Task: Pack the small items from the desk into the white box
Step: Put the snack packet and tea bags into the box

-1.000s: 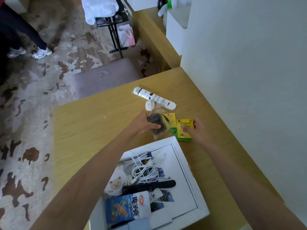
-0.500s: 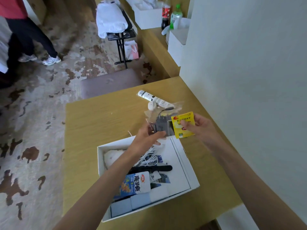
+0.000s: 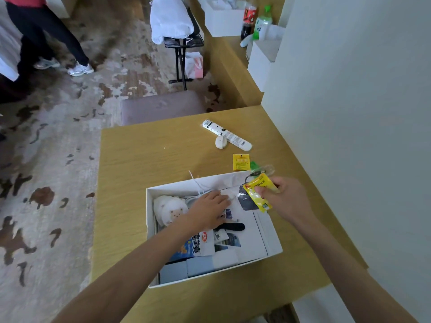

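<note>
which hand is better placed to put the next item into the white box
Right. The right hand pinches a yellow packet and a clear bag over the far right corner of the white box, so it likely only needs to let go. The left hand lies flat inside the box, holding nothing.

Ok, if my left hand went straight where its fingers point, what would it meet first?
Probably the clear plastic bag with a dark item inside, held by your right hand; depth unclear, it might pass underneath.
</note>
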### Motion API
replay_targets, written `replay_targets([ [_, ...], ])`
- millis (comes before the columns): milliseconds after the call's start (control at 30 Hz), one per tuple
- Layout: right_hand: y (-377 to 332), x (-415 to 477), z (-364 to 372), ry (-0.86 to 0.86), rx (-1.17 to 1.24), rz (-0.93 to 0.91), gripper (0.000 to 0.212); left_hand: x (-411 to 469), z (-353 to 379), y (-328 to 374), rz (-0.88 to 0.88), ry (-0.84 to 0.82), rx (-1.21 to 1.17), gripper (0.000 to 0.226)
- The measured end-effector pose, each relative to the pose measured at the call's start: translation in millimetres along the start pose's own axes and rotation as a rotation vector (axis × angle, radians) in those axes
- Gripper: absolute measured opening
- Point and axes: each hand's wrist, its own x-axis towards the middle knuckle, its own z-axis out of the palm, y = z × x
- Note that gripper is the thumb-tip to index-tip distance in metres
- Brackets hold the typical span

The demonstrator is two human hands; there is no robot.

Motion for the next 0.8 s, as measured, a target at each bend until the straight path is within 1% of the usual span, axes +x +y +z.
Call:
replay_targets([
  [67,-4.6,1.9,8.0,-0.001,-0.211,-0.045,0.03,-2.7,6.0,-5.5,0.035,0.025,0.085,0.05],
  [100,-7.4,2.7,13.3,-0.015,-0.29,-0.066,0.031,-3.3,6.3,-6.7,0.045,0.035,0.107,0.049],
  [200,-10.7,6.1,32.3,-0.062,-0.458,-0.116,0.02,-3.7,5.4,-9.1,0.056,0.034,0.166,0.049],
  [300,-11.5,10.5,49.9,-0.103,-0.522,-0.117,0.022,-6.8,4.8,-10.1,0.047,0.044,0.164,0.05],
  [400,-12.1,13.2,64.1,-0.091,-0.585,-0.154,0.025,-9.1,3.5,-8.7,0.034,0.056,0.161,0.048],
  [533,-14.9,15.9,75.2,-0.064,-0.641,-0.122,0.047,-14.5,1.8,-5.0,-0.006,0.087,0.151,0.043],
  [600,-13.5,15.7,79.2,-0.067,-0.693,-0.11,0.053,-18.0,2.2,-2.4,-0.027,0.124,0.169,0.04],
  [633,-12.6,15.4,81.1,-0.065,-0.704,-0.115,0.052,-19.2,1.2,-1.0,-0.045,0.137,0.173,0.038],
  [733,-11.3,13.1,84.2,-0.068,-0.697,-0.164,0.039,-19.0,-1.2,3.5,-0.107,0.175,0.137,0.039],
  [800,-10.0,10.9,84.7,-0.095,-0.75,-0.193,0.04,-17.8,-2.4,5.2,-0.145,0.213,0.083,0.041],
])
